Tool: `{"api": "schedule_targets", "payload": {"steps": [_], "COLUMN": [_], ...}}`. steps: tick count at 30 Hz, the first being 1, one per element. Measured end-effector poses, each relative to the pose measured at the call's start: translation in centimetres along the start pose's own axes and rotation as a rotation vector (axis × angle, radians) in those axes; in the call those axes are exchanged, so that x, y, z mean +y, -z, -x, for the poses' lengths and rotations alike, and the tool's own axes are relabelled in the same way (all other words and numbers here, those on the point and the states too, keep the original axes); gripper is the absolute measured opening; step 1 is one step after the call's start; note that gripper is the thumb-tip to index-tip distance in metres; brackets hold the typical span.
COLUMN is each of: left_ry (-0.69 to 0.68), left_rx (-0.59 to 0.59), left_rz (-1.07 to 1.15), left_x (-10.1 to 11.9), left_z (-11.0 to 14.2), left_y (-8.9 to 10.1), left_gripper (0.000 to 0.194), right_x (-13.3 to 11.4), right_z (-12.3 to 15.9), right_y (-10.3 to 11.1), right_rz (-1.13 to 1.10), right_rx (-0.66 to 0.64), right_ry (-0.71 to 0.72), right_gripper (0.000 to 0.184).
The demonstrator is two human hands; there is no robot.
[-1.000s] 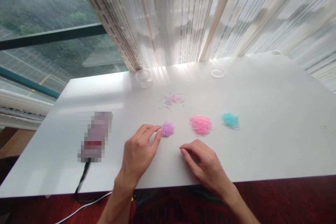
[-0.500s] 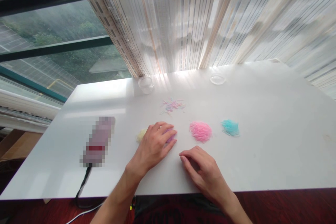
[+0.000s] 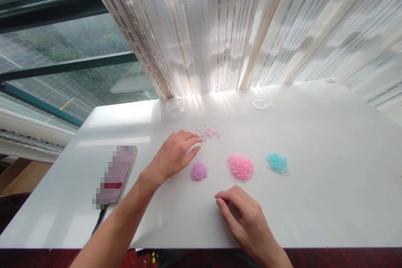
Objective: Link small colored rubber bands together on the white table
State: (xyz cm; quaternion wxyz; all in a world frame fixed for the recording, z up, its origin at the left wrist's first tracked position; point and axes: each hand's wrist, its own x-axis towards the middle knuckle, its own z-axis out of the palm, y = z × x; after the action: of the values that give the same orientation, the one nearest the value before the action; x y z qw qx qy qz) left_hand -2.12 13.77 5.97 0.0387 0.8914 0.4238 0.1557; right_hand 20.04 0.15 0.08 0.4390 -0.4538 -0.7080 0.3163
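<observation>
My left hand [image 3: 177, 153] is over the left-middle of the table, its fingers stretched toward a small scattered pile of mixed pastel sticks [image 3: 210, 132]. Its thumb stands apart from the fingers, with nothing visible between them. Just below the thumb lies a round heap of purple sticks [image 3: 199, 171]. A pale yellow heap [image 3: 171, 179] is mostly hidden under the left wrist. My right hand [image 3: 241, 213] rests closed on the table near the front edge, fingers curled and thumb against them, nothing showing in it. Above it is a pink heap of sticks [image 3: 240, 167], with a turquoise heap [image 3: 277, 163] further right.
A phone, partly blurred out [image 3: 117, 176], lies at the left with a dark cable. Clear round dishes or lids [image 3: 175, 109] sit at the back, and another clear round piece [image 3: 261, 102] is to their right. A striped curtain [image 3: 213, 29] hangs behind the white table [image 3: 329, 201].
My left hand has moved from over the purple heap up and left toward the mixed sticks, uncovering the purple heap. The right hand keeps its pose. The view has shifted slightly.
</observation>
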Motion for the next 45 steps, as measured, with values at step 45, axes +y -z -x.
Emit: {"api": "schedule_targets", "payload": {"steps": [45], "left_ry": [-0.074], "left_rx": [-0.157], "left_rz": [0.132], "left_x": [-1.9], "left_z": [-5.7], "left_y": [-4.0], "left_gripper": [0.020], "right_x": [0.1], "right_z": [0.1], "right_y": [0.6], "right_rz": [-0.016], "right_rx": [-0.033], "right_ry": [-0.126], "right_gripper": [0.017]}}
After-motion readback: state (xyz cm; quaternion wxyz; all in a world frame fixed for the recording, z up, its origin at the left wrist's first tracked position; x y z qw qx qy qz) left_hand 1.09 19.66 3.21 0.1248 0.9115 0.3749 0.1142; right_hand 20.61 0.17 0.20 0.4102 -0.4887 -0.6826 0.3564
